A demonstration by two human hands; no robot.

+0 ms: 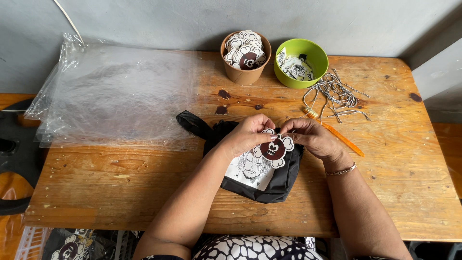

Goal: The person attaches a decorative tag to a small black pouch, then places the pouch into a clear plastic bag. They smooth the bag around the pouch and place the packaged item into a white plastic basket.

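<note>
the wooden desk runs out of view at its near edge. up and to the left of the hands, clear plastic bags lie stacked, their count hard to tell. under the hands sits a black pouch, its strap half hidden by the left hand. beyond the hands stand a brown cup and a green bowl. both the left hand and right hand pinch a flower-shaped tag by its upper edge; what the fingertips work at is unclear.
</note>
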